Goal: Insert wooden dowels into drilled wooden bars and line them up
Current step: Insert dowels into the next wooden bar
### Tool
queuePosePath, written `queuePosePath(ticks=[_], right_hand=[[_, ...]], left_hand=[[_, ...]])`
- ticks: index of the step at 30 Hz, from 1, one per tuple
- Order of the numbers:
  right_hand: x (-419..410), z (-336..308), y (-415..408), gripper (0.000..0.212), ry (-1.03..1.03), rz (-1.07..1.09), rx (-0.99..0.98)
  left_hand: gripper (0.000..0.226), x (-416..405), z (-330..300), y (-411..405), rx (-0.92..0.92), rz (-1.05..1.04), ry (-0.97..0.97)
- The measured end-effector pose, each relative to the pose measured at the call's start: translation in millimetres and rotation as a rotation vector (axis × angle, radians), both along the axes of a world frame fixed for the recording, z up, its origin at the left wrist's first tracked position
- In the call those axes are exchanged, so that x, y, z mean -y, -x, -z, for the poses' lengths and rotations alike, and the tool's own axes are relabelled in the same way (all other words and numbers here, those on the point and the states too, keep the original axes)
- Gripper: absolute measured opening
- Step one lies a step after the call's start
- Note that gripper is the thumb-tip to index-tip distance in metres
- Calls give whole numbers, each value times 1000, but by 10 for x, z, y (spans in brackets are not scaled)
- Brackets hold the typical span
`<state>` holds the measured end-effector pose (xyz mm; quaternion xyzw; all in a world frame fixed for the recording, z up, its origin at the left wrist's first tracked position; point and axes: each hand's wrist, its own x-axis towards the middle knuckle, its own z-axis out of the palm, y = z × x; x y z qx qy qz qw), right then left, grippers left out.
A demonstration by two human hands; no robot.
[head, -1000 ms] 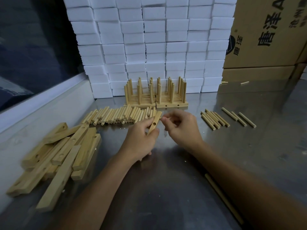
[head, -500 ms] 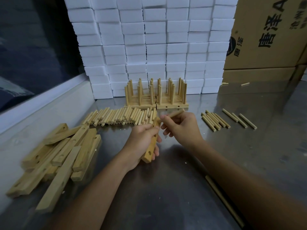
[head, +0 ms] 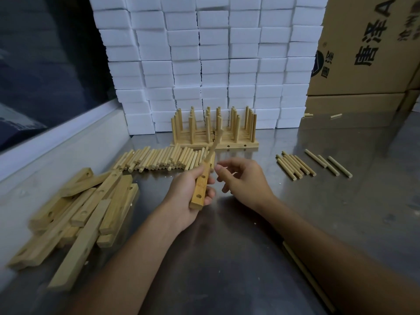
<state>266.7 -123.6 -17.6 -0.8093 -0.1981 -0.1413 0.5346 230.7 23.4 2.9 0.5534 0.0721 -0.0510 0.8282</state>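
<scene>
Left hand (head: 189, 196) grips a drilled bar (head: 203, 183), fingers wrapped round its lower half, the bar tilting up and away past the fingertips. Right hand (head: 244, 181) hovers just beside it, fingers loosely curled, holding nothing visible. Loose dowels (head: 163, 159) lie just beyond the left knuckles, the finished bars with upright dowels (head: 214, 130) farther back.

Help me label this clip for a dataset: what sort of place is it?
Probably a small workshop or factory assembly bench. A metal worktop holds a pile of drilled wooden bars and a row of loose dowels, with stacked white foam blocks and printed cardboard cartons behind.
</scene>
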Motion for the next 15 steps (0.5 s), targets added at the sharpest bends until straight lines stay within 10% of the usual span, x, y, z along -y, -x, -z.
queuePosePath(ticks=[15], right_hand=[[-329,0,-604,46,443,390,-162]], left_hand=[[36,-295,128,-228,-16,-247,163]])
